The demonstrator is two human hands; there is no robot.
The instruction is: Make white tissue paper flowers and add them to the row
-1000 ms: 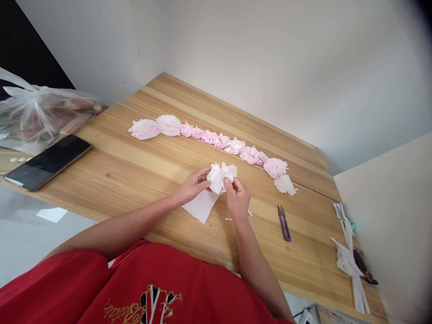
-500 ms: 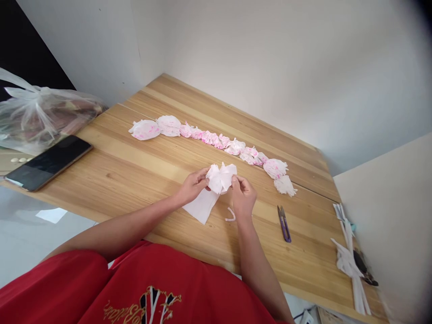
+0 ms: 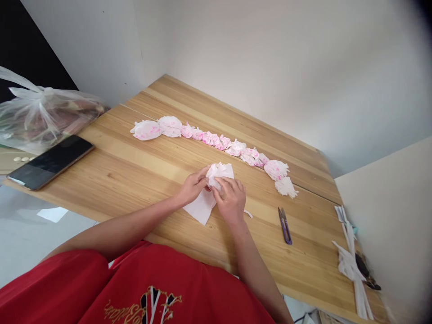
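Observation:
Between my hands, just above the table, is a white tissue-paper flower (image 3: 221,171) with ruffled edges. My left hand (image 3: 194,185) grips its left side, thumb and fingers closed on it. My right hand (image 3: 230,198) pinches the lower right part, its fingers curled over the petals and hiding some of them. Under the hands lies a flat white paper sheet (image 3: 200,209), partly covered. A short white paper strip (image 3: 248,213) rests by my right wrist.
Pink-and-white paper flowers (image 3: 212,139) form a curved row across the table. Purple-handled thread snips (image 3: 285,227) lie to the right, white strips (image 3: 351,261) at the right edge. A phone (image 3: 50,162) and a plastic bag (image 3: 47,112) are on the left.
My right hand has moved left and inward from the flower's right edge, curling its fingers over the petals. The left hand keeps its hold.

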